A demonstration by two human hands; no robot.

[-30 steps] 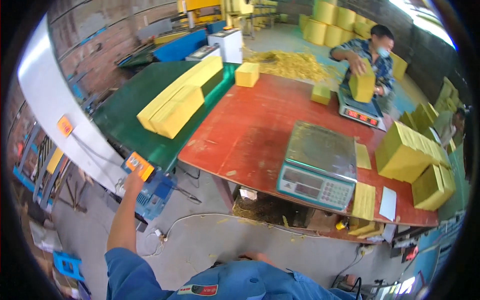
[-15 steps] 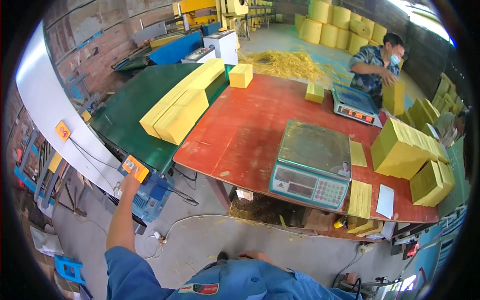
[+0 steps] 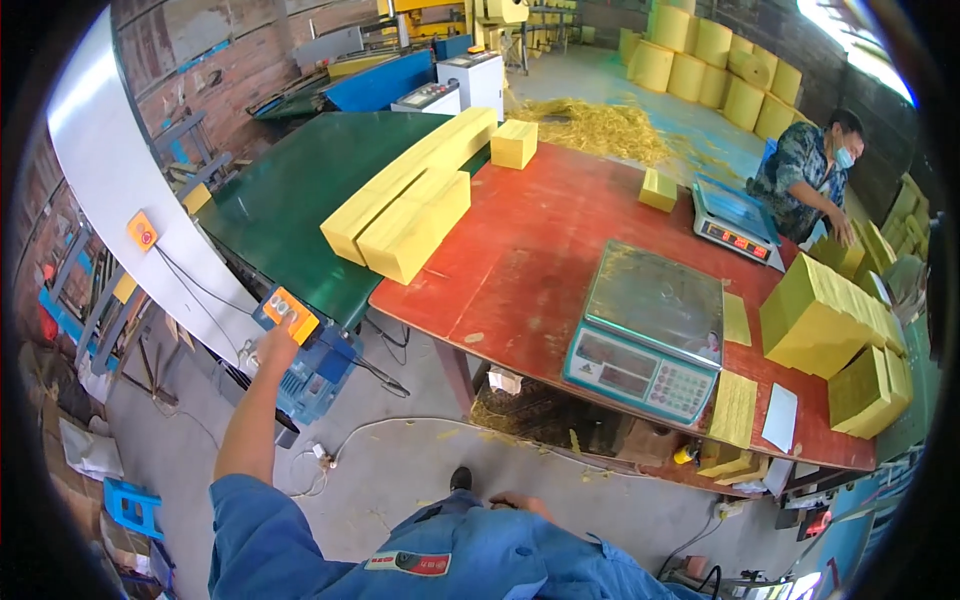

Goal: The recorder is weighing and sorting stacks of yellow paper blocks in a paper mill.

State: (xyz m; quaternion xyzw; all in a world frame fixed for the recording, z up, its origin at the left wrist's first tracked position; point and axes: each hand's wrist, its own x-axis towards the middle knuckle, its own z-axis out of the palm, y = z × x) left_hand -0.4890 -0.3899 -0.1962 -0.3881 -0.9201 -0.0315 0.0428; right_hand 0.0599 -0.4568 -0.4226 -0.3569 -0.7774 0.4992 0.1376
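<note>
Left hand (image 3: 277, 338) reached up, fingertips pressed on orange button box (image 3: 290, 314) at conveyor's (image 3: 290, 200) near corner | long yellow blocks (image 3: 405, 205) lay beyond, lengthwise along belt | right hand (image 3: 515, 500) at hip, grip unclear.

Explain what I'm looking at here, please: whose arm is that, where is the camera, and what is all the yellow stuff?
The camera sits on a person's head and looks down through a fisheye lens, so straight edges bend. The blue sleeve at the bottom is the wearer's own. Their left hand reaches out to an orange control box with buttons, mounted beside a green conveyor belt. The right hand rests low against the body and holds nothing that shows. Long yellow blocks lie on the belt where it meets a red table. On the table stand a weighing scale, a second scale, smaller yellow blocks and stacks. Across the table another person handles a yellow stack.
</note>
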